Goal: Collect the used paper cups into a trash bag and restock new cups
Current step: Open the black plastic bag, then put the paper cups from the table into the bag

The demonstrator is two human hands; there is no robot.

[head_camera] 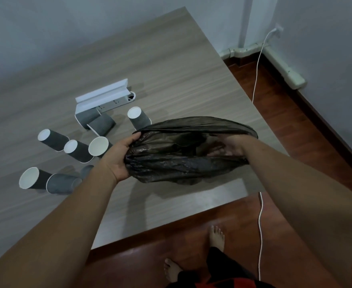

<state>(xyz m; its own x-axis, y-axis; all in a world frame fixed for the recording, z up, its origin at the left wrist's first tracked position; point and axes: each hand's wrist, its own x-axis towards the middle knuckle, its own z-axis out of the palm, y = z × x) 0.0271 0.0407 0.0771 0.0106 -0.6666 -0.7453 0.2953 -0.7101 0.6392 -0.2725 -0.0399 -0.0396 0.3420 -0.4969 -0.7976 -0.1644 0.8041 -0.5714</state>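
Standing at the corner of a grey wood-grain table (171, 65), a person holds a dark trash bag (183, 150) above its near edge. The left hand (119, 159) grips the bag's left rim, fingers curled round the plastic; the right hand (231, 145) reaches into the mouth, its fingers pinching the right rim and spreading it wide. Grey paper cups (77, 150) lie scattered on the table left of the bag, some upright, some tipped over, two of them leaning against a white power strip (106, 98). Pale walls meet behind the table. The floor (295, 125) is reddish-brown wood, and a white cable (259, 225) runs across it from a wall socket (278, 31) in the corner. Bare feet (216, 235) show below.
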